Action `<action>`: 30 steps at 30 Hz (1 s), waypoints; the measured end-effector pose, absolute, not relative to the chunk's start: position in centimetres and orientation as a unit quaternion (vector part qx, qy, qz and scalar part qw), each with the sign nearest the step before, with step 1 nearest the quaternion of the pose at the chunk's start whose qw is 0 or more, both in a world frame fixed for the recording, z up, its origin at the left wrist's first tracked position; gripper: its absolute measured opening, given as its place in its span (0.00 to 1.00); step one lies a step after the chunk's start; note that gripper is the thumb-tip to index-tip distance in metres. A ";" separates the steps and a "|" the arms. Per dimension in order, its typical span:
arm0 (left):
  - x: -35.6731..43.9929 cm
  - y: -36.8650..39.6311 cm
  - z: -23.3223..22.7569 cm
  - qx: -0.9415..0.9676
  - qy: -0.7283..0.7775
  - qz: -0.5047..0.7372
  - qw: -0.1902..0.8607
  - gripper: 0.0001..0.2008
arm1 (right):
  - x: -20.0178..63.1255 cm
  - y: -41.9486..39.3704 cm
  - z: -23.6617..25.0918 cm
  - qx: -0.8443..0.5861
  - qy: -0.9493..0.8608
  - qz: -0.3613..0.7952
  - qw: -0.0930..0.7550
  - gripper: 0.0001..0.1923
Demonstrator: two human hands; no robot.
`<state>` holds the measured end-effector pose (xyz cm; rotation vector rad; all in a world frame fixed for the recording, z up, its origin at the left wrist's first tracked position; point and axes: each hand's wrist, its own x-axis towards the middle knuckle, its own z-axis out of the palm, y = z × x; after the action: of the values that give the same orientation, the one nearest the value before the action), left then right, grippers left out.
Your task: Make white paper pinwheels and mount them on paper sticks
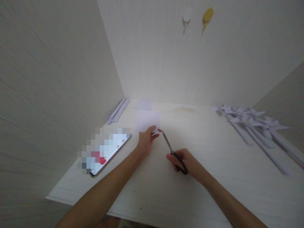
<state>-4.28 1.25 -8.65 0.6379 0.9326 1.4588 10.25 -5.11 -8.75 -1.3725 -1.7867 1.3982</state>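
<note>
Pale, wood-grained tabletop (pixel 213 177), boxed in by off-white walls (pixel 47 79) at the left, back and right. On the back wall, two small round hooks, one white (pixel 187 15), one yellow (pixel 207 15), side by side.

Along the right side of the tabletop, a row of white folded-paper pinwheels on long rolled-paper stems (pixel 256 129), heads toward the back wall, stems running toward the near right edge. At the left, lying flat near the left wall, a slim dark-edged tablet (pixel 111 152), screen blurred out. Behind it, in the back left corner, a small bundle of white rolled-paper sticks (pixel 118 110), lying along the wall. Just right of those, flat at the back, a small pale square sheet (pixel 143 104). Farther right near the back wall, a faint brownish stain (pixel 182 110).

At the centre, a small white rectangular paper piece (pixel 147 121), held up just above the tabletop. Left hand (pixel 146 141) pinching its lower right corner, grip pressed together on the paper between thumb and fingers, forearm reaching in from the lower left.

Just right of that, black-handled scissors with slim metal blades (pixel 173 153), blades pointing up and left, tips touching or almost touching the paper's lower right corner beside the left thumb. Blades look close together; too small to tell exactly. Right hand (pixel 187 163) wrapped through the black handles, grip closed around them, wrist low over the tabletop.
</note>
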 end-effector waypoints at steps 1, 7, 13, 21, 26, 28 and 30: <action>-4.2 1.2 -8.6 0.278 0.401 0.630 0.604 0.06 | 10.2 -5.1 -8.8 -0.511 -0.654 0.506 0.236 0.25; -4.0 1.0 -8.5 0.280 0.404 0.626 0.605 0.07 | 10.1 -5.0 -8.7 -0.524 -0.650 0.503 0.223 0.24; -3.9 0.9 -8.7 0.280 0.408 0.622 0.607 0.07 | 10.0 -4.9 -8.7 -0.543 -0.651 0.493 0.195 0.25; -3.9 0.9 -8.8 0.298 0.410 0.615 0.603 0.06 | 9.9 -4.9 -8.7 -0.542 -0.662 0.480 0.195 0.26; -3.9 0.9 -9.0 0.295 0.423 0.616 0.595 0.07 | 9.9 -4.9 -8.8 -0.542 -0.662 0.479 0.196 0.26; -3.9 0.9 -9.0 0.300 0.424 0.614 0.594 0.07 | 9.9 -4.9 -8.8 -0.545 -0.661 0.477 0.195 0.26; -3.9 0.9 -9.0 0.302 0.424 0.614 0.593 0.07 | 10.0 -4.9 -8.9 -0.547 -0.660 0.477 0.195 0.26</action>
<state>-3.88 0.91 -9.04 0.7024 0.9869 1.4281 9.97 -4.91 -8.87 -1.5320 -1.8497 1.3356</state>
